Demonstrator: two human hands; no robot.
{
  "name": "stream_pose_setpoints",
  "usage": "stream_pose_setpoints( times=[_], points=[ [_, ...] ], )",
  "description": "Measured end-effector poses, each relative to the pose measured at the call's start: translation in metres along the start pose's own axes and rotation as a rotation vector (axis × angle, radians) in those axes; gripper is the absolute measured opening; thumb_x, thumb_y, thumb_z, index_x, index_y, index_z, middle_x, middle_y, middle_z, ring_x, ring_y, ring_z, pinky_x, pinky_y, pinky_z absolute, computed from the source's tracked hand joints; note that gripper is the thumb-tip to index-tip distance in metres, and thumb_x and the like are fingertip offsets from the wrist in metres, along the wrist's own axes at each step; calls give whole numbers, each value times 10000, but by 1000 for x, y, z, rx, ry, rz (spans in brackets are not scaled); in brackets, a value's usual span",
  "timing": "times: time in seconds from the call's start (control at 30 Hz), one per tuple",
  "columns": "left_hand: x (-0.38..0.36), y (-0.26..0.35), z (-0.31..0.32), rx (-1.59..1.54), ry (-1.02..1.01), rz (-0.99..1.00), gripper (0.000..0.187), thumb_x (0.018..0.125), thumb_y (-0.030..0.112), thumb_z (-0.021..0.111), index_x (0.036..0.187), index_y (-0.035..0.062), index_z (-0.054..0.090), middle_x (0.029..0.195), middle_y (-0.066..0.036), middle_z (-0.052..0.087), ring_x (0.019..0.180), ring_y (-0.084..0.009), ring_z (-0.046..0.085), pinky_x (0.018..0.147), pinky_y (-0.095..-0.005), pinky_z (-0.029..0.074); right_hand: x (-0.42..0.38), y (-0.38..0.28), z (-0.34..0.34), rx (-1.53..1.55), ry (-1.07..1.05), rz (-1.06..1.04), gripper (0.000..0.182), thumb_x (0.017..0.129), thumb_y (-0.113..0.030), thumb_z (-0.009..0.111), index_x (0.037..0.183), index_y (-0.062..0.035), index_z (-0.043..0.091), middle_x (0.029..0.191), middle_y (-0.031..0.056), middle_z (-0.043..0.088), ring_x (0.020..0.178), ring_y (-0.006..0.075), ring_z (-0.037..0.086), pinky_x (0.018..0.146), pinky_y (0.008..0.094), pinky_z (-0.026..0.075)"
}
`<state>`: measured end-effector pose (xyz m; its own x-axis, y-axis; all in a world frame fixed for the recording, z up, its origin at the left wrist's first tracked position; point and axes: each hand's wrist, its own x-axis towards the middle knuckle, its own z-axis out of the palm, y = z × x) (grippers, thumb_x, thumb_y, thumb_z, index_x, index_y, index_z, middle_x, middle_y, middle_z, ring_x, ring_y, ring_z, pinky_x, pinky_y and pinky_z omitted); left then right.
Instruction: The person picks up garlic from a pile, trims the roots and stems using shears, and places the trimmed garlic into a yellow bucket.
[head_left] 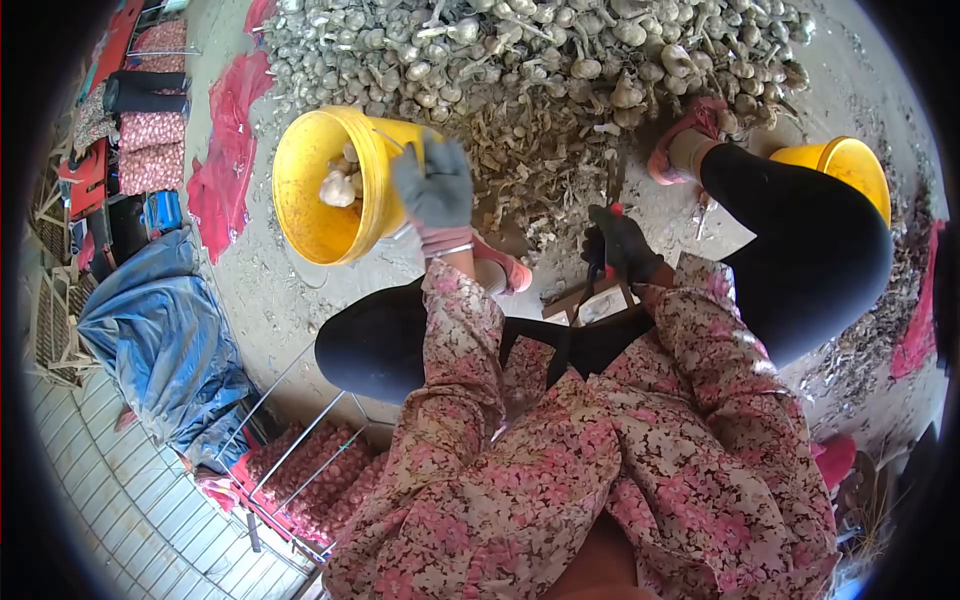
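a heap of garlic bulbs [520, 60] lies on the floor [270, 290] before the person [560, 450], husks [540, 165] along its near edge, with one bucket [372, 190] holding bulbs to the left, another bucket [858, 175] beyond the right leg [820, 250], and a tarp [160, 320] farther left.

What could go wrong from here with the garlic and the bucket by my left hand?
The bucket by your left hand looks tilted, so the bulbs inside might roll out, especially if your hand knocks it. Your right foot is right by the heap, so shifting it could crush garlic or bring loose bulbs rolling down.
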<state>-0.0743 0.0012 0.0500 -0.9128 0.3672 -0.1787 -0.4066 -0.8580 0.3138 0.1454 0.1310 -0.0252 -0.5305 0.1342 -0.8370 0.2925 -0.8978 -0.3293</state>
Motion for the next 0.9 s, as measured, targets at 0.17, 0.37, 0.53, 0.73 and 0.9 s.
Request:
stream_pose_setpoints(
  times=[0.17, 0.37, 0.53, 0.73, 0.9],
  points=[
    [45, -109, -21, 955, 281, -225, 219, 821, 149, 682, 1018, 76, 621, 891, -59, 626, 759, -172, 630, 695, -267, 534, 11, -13, 10, 73, 33, 4, 239, 852, -292, 667, 836, -89, 543, 658, 50, 544, 496, 174, 531, 444, 318, 439],
    [157, -237, -71, 1904, 248, -512, 725, 712, 324, 777, 1291, 29, 455, 1205, -188, 562, 1004, -294, 613, 843, -404, 527, 8, -36, 14, 148, 125, -113, 243, 865, -316, 646, 909, -91, 565, 681, 22, 545, 541, 142, 554, 484, 288, 456],
    [162, -274, -68, 2151, 414, -510, 898, 634, 412, 801, 1330, 42, 371, 1456, -215, 251, 1243, -349, 427, 967, -420, 440, 26, -49, 1, -79, 135, -183, 310, 860, -315, 656, 1029, -81, 541, 708, 36, 556, 557, 176, 571, 473, 317, 471],
    [112, -204, -52, 1897, -204, -189, 693, 589, 159, 835, 1192, 49, 513, 1251, -190, 448, 1110, -311, 516, 920, -385, 441, 13, -82, 2, -686, 297, -396, 478, 811, -377, 663, 1097, -36, 490, 846, 153, 600, 781, 278, 609, 725, 419, 480],
    [37, -149, -15, 2286, -669, 27, 687, 575, 71, 789, 1208, 93, 523, 1247, -133, 446, 1093, -309, 517, 954, -377, 428, -2, -84, 10, -764, 201, -408, 459, 817, -395, 655, 1063, -39, 502, 838, 187, 608, 722, 328, 618, 689, 430, 483]
  ],
)
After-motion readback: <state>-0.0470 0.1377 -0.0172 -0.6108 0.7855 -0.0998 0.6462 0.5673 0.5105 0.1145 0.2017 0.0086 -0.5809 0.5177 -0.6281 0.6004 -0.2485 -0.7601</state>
